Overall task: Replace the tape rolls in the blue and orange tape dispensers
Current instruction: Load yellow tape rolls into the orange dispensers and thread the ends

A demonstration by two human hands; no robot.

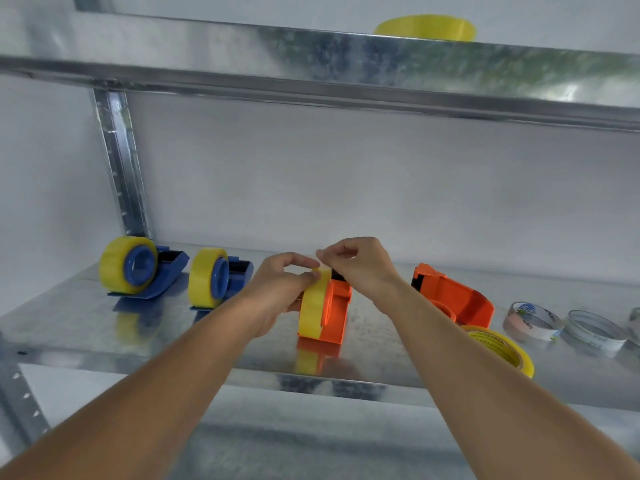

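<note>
An orange dispenser (335, 311) stands mid-shelf with a yellow tape roll (313, 306) mounted on it. My left hand (277, 289) grips the roll's left side, thumb and fingers curled round its top. My right hand (360, 268) pinches the tape end just above the roll, near the dispenser's black cutter. Two blue dispensers (162, 271) (232, 275) with yellow rolls stand to the left. A second orange dispenser (453, 296) sits to the right without a full roll, and a loose yellow roll (502, 348) leans in front of it.
Several nearly spent rolls or cores (533, 320) (595, 330) lie at the right end of the metal shelf (381, 348). Another yellow roll (426, 27) sits on the upper shelf (311, 60). A steel upright (121, 168) stands at the back left.
</note>
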